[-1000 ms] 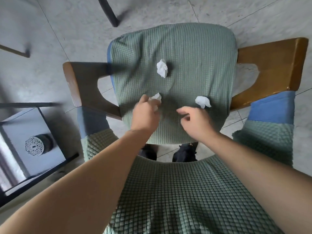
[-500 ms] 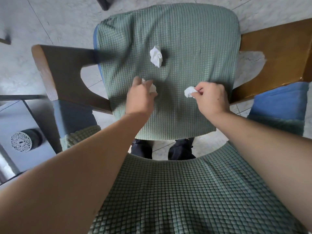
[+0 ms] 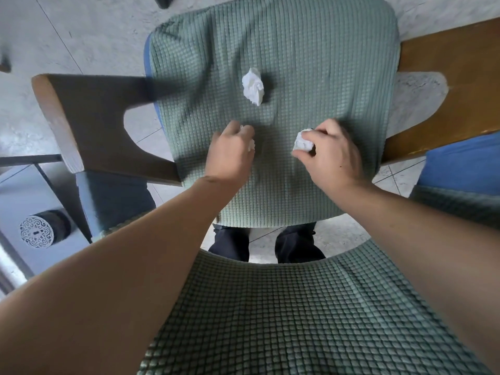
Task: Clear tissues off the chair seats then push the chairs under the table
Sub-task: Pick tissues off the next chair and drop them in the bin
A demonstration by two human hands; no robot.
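Note:
I look down over the chair's green backrest [image 3: 284, 315] at its green quilted seat [image 3: 324, 63]. One crumpled white tissue [image 3: 253, 89] lies loose near the middle of the seat. My left hand [image 3: 230, 155] is closed around a second tissue [image 3: 251, 144], of which only a white edge shows past the fingers. My right hand [image 3: 328, 155] pinches a third crumpled tissue [image 3: 303, 142] between thumb and fingers, just above the seat.
Wooden armrests flank the seat, a shaded one on the left [image 3: 89, 125] and a lit one on the right [image 3: 446, 85]. A dark side table [image 3: 29, 201] with a round patterned lid [image 3: 36, 231] stands at the left. My shoes [image 3: 295, 244] show under the seat on grey tile floor.
My right hand reached the right tissue and closed its fingers on it. My left hand stayed closed on its tissue. The view moved closer over the seat.

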